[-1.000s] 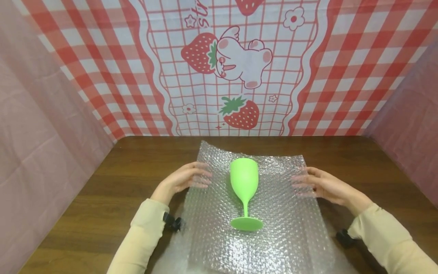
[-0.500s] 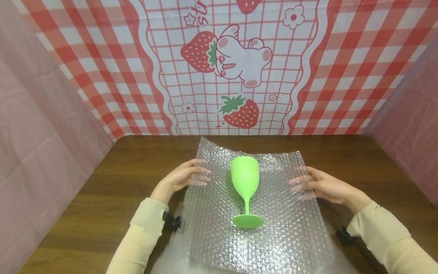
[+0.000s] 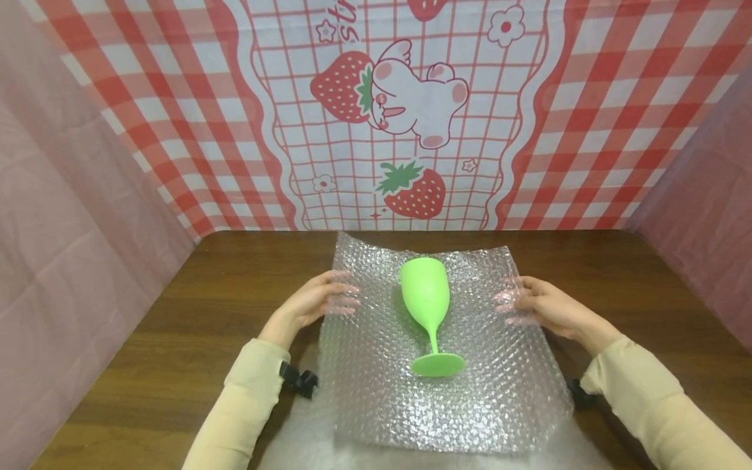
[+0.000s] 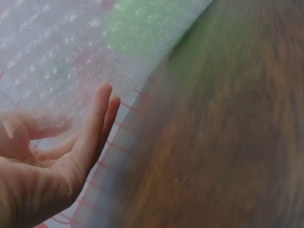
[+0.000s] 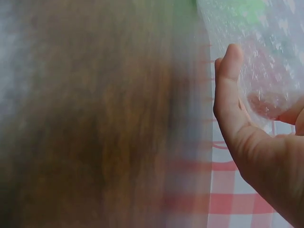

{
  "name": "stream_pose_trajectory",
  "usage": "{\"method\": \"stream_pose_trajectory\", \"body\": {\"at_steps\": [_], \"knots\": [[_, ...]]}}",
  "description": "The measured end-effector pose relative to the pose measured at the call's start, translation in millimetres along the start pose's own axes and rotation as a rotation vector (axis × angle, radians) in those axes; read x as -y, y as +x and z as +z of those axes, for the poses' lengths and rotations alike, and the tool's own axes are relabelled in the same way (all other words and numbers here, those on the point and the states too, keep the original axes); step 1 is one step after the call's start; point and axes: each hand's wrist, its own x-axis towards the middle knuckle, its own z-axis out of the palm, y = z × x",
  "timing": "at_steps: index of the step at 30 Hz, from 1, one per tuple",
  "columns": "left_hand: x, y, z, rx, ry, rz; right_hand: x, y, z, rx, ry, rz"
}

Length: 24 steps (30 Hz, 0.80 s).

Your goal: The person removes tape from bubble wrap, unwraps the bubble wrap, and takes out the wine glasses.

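Observation:
A bright green plastic goblet lies on a sheet of clear bubble wrap, its mouth toward the back and its foot toward me. The goblet shows hazily through the wrap in both wrist views. My left hand holds the wrap's left edge, and its fingertips show through the plastic. On the opposite edge my right hand grips the sheet in the same way. Each wrist view shows wrap between the fingers, raised over the table.
Beneath and in front of the wrap lies a paler translucent sheet on the brown wooden table. A red checked strawberry cloth hangs at the back, with pink cloth along the sides.
The bubble wrap has risen and shifted back with the goblet on it, and its near edge now shows over the paler sheet. The goblet sits slightly farther right; my right hand has moved inward.

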Motion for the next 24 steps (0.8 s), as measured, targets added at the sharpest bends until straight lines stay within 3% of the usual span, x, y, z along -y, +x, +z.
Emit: {"method": "stream_pose_trajectory", "body": {"at_steps": [15, 24], "knots": [[4.7, 3.1, -3.5, -0.058, -0.039, -0.028, -6.6, 6.9, 0.9, -0.062, -0.011, 0.046], [4.9, 3.5, -2.7, -0.057, -0.053, -0.032, -5.4, 4.0, -0.4, -0.073, -0.035, 0.03]]}}
